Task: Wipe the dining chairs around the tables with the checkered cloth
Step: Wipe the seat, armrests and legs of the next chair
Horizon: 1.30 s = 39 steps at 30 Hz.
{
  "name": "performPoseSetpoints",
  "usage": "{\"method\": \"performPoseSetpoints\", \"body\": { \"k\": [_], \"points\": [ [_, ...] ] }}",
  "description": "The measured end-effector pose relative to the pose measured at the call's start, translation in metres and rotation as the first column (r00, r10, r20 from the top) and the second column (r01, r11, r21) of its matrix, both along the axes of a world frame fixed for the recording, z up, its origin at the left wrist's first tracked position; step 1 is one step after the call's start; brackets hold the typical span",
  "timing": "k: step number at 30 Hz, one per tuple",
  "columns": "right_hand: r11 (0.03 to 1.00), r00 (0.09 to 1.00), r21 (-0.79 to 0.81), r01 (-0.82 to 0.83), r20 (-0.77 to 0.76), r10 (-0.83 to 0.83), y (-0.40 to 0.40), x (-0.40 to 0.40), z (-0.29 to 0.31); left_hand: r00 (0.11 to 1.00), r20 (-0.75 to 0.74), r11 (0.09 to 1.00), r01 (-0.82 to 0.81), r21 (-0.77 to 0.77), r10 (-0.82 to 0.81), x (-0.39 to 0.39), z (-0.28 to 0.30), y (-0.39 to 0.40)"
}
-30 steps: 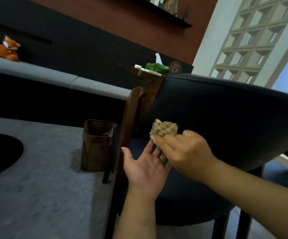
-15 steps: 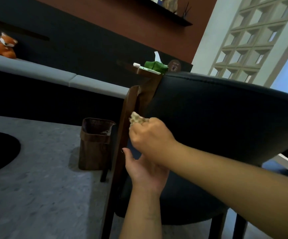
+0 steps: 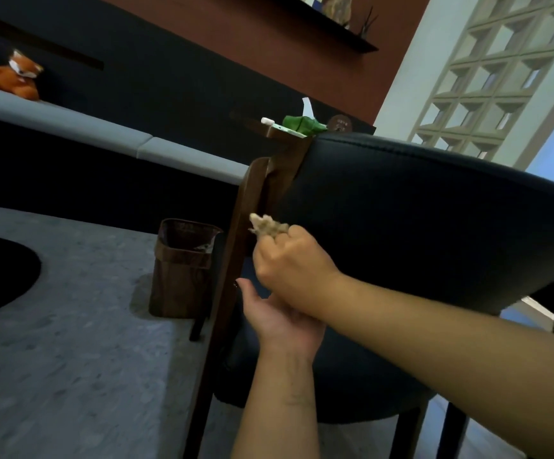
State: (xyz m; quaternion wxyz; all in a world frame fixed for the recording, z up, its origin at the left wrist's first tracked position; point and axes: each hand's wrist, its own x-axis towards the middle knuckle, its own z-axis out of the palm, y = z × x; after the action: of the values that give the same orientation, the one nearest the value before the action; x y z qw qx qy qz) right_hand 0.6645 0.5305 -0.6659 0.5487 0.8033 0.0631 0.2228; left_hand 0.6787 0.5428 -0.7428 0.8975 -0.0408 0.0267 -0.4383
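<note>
A dining chair (image 3: 434, 220) with a black padded back, black seat and dark wooden frame fills the right half of the view. My right hand (image 3: 290, 263) grips the bunched beige checkered cloth (image 3: 267, 226) and holds it against the wooden upright at the left edge of the chair back. Only a small tuft of cloth shows above my fingers. My left hand (image 3: 280, 318) is below it, palm up and fingers relaxed, partly hidden by my right wrist, holding nothing.
A brown waste bin (image 3: 182, 270) stands on the grey floor left of the chair. Behind runs a grey bench (image 3: 70, 122) with an orange fox toy (image 3: 13, 77). A table edge with a green packet (image 3: 303, 124) shows above the chair back.
My right hand has carried the cloth left from the padded back to the wooden upright. My left hand stayed below, now partly covered by my right wrist.
</note>
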Motion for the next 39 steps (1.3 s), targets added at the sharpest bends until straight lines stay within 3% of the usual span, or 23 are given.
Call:
{"method": "performPoseSetpoints", "body": {
  "k": [2, 5, 7, 9, 10, 12, 15, 18, 21, 24, 26, 28, 31, 33, 35, 39],
  "points": [
    [1.0, 0.999, 0.012, -0.004, -0.035, 0.004, 0.0, 0.0, 0.0, 1.0, -0.015, 1.0, -0.003, 0.005, 0.003, -0.001, 0.0, 0.003],
    [0.999, 0.998, 0.002, -0.045, 0.047, 0.044, 0.006, -0.013, 0.028, 0.999, 0.033, 1.0, -0.006, 0.02, 0.005, -0.004, 0.001, 0.001],
    [0.989, 0.961, 0.009, -0.146, 0.24, 0.139, 0.004, -0.032, 0.068, 0.999, 0.044, 0.999, -0.015, 0.045, 0.013, -0.004, 0.002, -0.004],
    [0.954, 0.838, -0.002, -0.301, 0.476, 0.266, -0.009, -0.052, 0.102, 0.999, 0.046, 0.999, -0.022, 0.037, 0.02, -0.004, 0.0, -0.007],
    [0.937, 0.81, 0.022, -0.35, 0.509, 0.291, -0.013, -0.059, 0.108, 0.998, 0.049, 0.999, -0.026, 0.028, 0.025, -0.003, 0.0, -0.008],
    [0.927, 0.836, 0.008, -0.374, 0.435, 0.334, -0.021, -0.065, 0.087, 0.999, 0.046, 0.999, -0.029, 0.025, 0.028, -0.004, -0.003, -0.009],
    [0.96, 0.947, -0.034, -0.279, 0.157, 0.281, -0.035, -0.067, 0.019, 0.999, 0.044, 1.0, -0.016, 0.004, 0.016, -0.003, -0.006, -0.007],
    [0.972, 0.972, 0.019, -0.232, -0.042, 0.233, -0.045, -0.073, -0.005, 0.999, 0.048, 1.0, 0.001, 0.004, -0.001, -0.001, -0.01, -0.005],
    [0.956, 0.952, 0.026, -0.292, 0.103, 0.288, -0.035, -0.079, 0.035, 0.999, 0.039, 1.0, -0.019, -0.014, 0.02, -0.002, -0.011, -0.008],
    [0.906, 0.833, 0.033, -0.423, 0.408, 0.374, -0.031, -0.086, 0.094, 0.998, 0.05, 0.999, -0.044, -0.019, 0.045, -0.004, -0.012, -0.013],
    [0.901, 0.786, 0.029, -0.432, 0.503, 0.36, -0.032, -0.086, 0.098, 0.997, 0.063, 0.998, -0.051, -0.03, 0.053, -0.005, -0.013, -0.014],
    [0.902, 0.81, 0.035, -0.431, 0.455, 0.37, -0.035, -0.079, 0.066, 0.995, 0.085, 0.998, -0.055, -0.022, 0.057, -0.004, -0.013, -0.011],
    [0.937, 0.921, 0.081, -0.341, 0.23, 0.316, -0.041, -0.076, 0.013, 0.99, 0.129, 0.998, -0.051, -0.03, 0.055, -0.003, -0.012, -0.005],
    [0.943, 0.94, 0.085, -0.323, 0.141, 0.309, -0.046, -0.081, 0.008, 0.99, 0.13, 0.997, -0.049, -0.055, 0.056, -0.002, -0.014, -0.005],
    [0.925, 0.913, 0.073, -0.374, 0.202, 0.353, -0.043, -0.09, 0.037, 0.988, 0.135, 0.997, -0.063, -0.047, 0.069, -0.002, -0.016, -0.008],
    [0.886, 0.729, -0.037, -0.463, 0.552, 0.404, -0.047, -0.107, 0.11, 0.983, 0.152, 0.994, -0.094, -0.047, 0.1, -0.006, -0.017, -0.013]
  ]
}}
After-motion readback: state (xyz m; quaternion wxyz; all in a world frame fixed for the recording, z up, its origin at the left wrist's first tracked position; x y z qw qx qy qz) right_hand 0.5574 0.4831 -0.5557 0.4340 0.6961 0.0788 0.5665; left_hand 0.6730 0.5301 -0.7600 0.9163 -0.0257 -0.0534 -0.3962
